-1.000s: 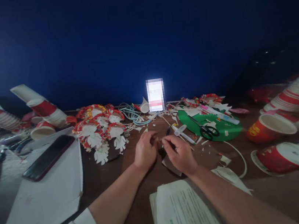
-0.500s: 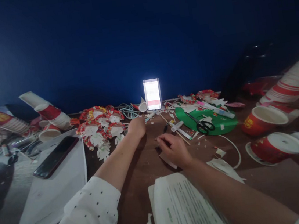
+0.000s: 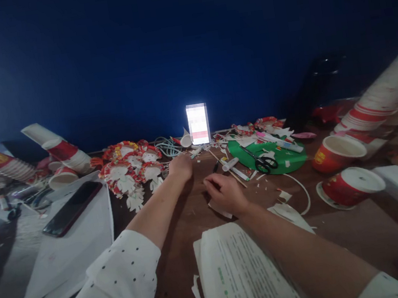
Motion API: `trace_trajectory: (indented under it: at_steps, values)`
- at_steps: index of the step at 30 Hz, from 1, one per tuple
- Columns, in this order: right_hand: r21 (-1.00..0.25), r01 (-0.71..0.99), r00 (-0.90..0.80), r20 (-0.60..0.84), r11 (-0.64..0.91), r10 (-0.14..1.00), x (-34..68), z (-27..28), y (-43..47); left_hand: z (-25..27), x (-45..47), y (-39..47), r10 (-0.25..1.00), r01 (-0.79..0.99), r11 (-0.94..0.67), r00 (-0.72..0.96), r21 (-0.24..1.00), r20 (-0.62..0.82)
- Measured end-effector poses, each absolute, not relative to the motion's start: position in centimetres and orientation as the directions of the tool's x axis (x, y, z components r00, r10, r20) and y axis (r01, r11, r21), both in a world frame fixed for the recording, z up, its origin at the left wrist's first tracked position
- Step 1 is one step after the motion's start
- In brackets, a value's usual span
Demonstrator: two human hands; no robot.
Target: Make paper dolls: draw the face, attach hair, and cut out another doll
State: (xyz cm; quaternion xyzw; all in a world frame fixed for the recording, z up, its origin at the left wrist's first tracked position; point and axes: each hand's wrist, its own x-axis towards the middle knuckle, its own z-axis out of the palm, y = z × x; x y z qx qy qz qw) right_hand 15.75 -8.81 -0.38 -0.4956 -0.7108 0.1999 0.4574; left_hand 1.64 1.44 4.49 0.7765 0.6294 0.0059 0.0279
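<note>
My left hand [image 3: 181, 167] rests curled on the table, its fingers bent away from me so that anything inside is hidden. Right beside its left edge lies a cluster of red-and-white paper figures [image 3: 121, 174] with frilled edges. Nearer to me, my right hand [image 3: 224, 192] is closed with thumb and forefinger pinched together; whatever they grip is too small to make out. Under that hand a white paper scrap [image 3: 220, 211] pokes out. A dark-tipped pen [image 3: 215, 167] and a white tube-like piece [image 3: 229, 165] lie just beyond it.
Black scissors [image 3: 265, 163] lie on a green sheet [image 3: 289, 162] among scraps. Red paper cups [image 3: 350, 186] and a leaning cup stack [image 3: 379, 89] stand right. A printed booklet [image 3: 238, 271] lies in front; a phone [image 3: 72, 208] rests left. A lit screen [image 3: 198, 124] stands behind.
The view has turned slightly right, so most things sit a little further left. Both hands keep nearly the same places and curled shapes.
</note>
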Motion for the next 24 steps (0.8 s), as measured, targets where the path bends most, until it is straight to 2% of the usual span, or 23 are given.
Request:
trace_trajectory:
  at_steps: [2,5,7,8,12,18,24]
  values:
    - [-0.735,0.523,-0.09,0.454,0.43,0.886,15.7,-0.3,-8.9,3.9,1.5,0.9,0.98,0.975,-0.198,0.197,0.106,0.017]
    - [-0.728,0.514,-0.084,0.484,0.454,0.871,15.8,0.2,-9.2,2.9,2.4,0.3,0.986,0.871,-0.149,0.097,0.469,0.134]
    - [-0.715,0.499,-0.091,0.518,0.49,0.85,15.8,0.7,-9.6,2.3,3.5,0.1,0.991,0.718,-0.134,0.112,0.683,0.077]
    - [-0.705,0.492,-0.099,0.537,0.51,0.838,15.8,0.9,-9.9,2.1,4.1,-0.1,0.987,0.656,-0.144,0.153,0.741,0.057]
    - [-0.688,0.466,-0.125,0.57,0.555,0.812,15.7,1.3,-10.4,1.9,6.3,-0.8,0.951,0.607,-0.257,0.296,0.752,0.086]
    - [-0.677,0.47,-0.092,0.6,0.566,0.795,15.7,1.0,-10.1,1.6,7.4,-1.2,0.969,0.605,-0.178,0.246,0.776,0.03]
    - [-0.672,0.486,-0.087,0.599,0.558,0.796,15.6,0.8,-9.9,1.2,7.4,-0.9,0.949,0.581,-0.222,0.314,0.783,0.035]
